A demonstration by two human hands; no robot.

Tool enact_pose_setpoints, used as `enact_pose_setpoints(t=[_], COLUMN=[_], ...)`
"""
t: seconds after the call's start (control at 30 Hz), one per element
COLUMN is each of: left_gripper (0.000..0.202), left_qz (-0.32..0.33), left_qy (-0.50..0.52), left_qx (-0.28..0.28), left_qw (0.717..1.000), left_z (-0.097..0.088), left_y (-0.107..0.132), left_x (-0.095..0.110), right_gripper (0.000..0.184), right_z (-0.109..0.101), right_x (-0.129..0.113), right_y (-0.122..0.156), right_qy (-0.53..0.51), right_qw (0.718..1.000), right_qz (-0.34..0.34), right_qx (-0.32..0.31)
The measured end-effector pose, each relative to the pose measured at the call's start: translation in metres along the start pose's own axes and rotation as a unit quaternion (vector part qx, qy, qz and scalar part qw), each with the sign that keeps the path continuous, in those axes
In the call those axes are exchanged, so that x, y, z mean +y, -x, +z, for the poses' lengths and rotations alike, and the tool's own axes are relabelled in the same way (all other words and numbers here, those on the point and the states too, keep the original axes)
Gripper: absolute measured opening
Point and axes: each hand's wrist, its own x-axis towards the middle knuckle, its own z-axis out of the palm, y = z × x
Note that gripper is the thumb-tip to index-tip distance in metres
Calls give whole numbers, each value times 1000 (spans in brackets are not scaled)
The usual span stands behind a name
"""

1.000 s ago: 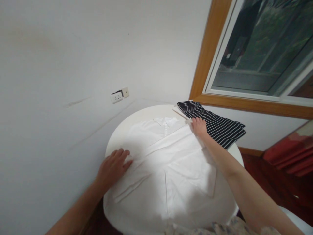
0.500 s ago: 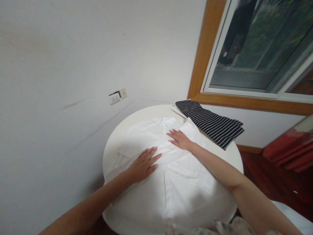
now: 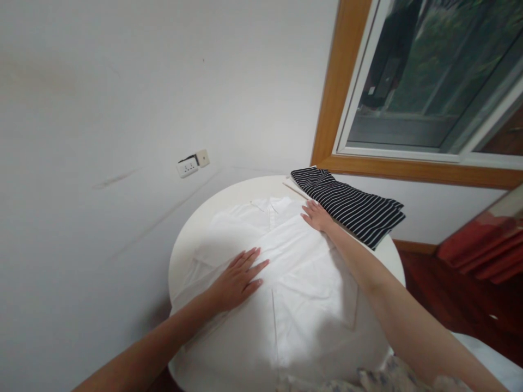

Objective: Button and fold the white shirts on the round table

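Note:
A white shirt [image 3: 294, 261] lies spread over the round white table [image 3: 229, 191], its collar toward the far side and a sleeve laid across its front. Flat on the middle of the shirt rests my left hand [image 3: 239, 276], fingers stretched out. My right hand [image 3: 317, 216] lies on the cloth near the shirt's upper right edge, fingers extended, gripping nothing. Just beyond it is a folded black-and-white striped garment [image 3: 351, 204].
A thin stick-like item [image 3: 295, 190] lies beside the striped garment. Behind the table are a white wall with a socket [image 3: 187, 167] and a wood-framed window [image 3: 408, 166]. Red fabric [image 3: 484, 245] hangs at the right above a dark red floor.
My right hand has slid outward to the right and slightly away, from near the collar to the shirt's upper right edge. My left hand has stayed in nearly the same place.

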Motion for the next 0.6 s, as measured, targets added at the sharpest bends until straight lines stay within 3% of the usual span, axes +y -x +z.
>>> enact_pose_setpoints(t=[0.23,0.4,0.5,0.6], left_gripper=[50,48,41,31], left_qz=[-1,14,16,4], left_qy=[-7,-3,14,32], left_qx=[2,10,15,27], left_qw=[1000,1000,1000,999], left_z=[-1,-10,-24,-41], left_y=[1,-3,-22,-55], left_x=[2,1,-1,10], right_gripper=[62,50,39,34], right_z=[-2,-20,-32,-38], right_x=[2,-20,-47,-70], right_y=[-4,-5,-12,-19], right_qy=[-1,66,70,52], right_qw=[998,997,995,996], right_qz=[14,-28,-65,-47], right_qx=[-58,4,41,46])
